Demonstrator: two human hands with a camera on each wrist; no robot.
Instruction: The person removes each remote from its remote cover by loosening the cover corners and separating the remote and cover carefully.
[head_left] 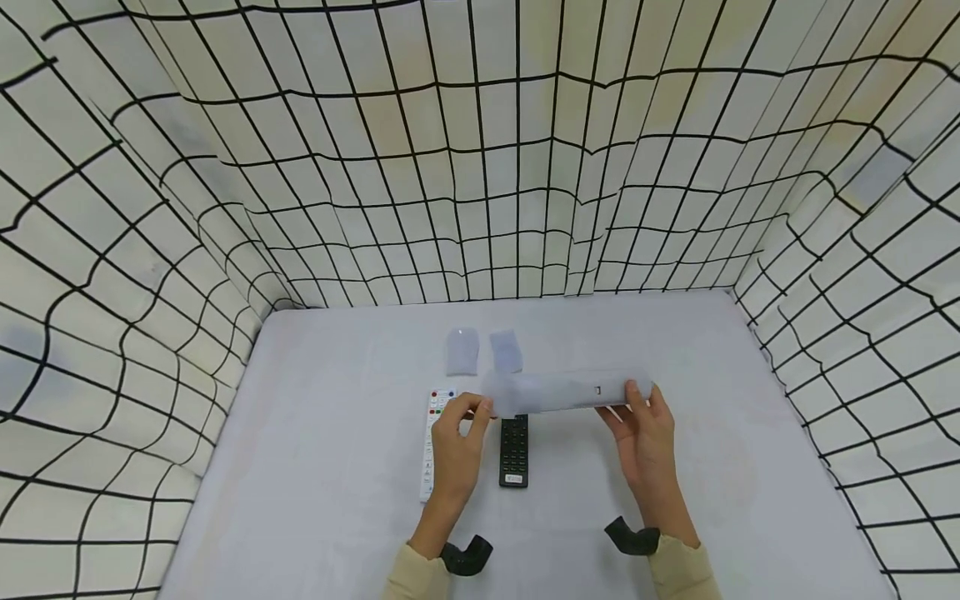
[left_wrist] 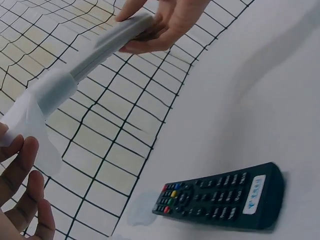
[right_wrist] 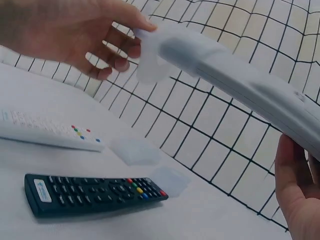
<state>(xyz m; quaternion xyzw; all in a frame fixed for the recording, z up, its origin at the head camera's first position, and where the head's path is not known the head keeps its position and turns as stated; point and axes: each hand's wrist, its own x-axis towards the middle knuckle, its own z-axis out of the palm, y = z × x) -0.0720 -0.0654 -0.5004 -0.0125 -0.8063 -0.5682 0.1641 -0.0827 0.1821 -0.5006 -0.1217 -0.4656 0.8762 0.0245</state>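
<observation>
A long white remote control (head_left: 577, 390) is held level above the table, its buttons not visible. My right hand (head_left: 647, 446) grips its right end, thumb on top and fingers beneath. Around its left end sits a translucent plastic sleeve (left_wrist: 56, 90), loose and flaring past the remote's tip. My left hand (head_left: 459, 446) pinches the sleeve's free edge between thumb and fingertips. Below, on the table, lies a black remote control (head_left: 513, 454) with a white label. Another white remote control (right_wrist: 45, 131) lies to its left, partly behind my left hand in the head view.
Two pale translucent plastic pieces, a left one (head_left: 462, 352) and a right one (head_left: 506, 352), lie flat beyond the remotes. A white cloth covers the table (head_left: 322, 433). Black grid netting (head_left: 517, 175) over white sheeting stands around the back and sides.
</observation>
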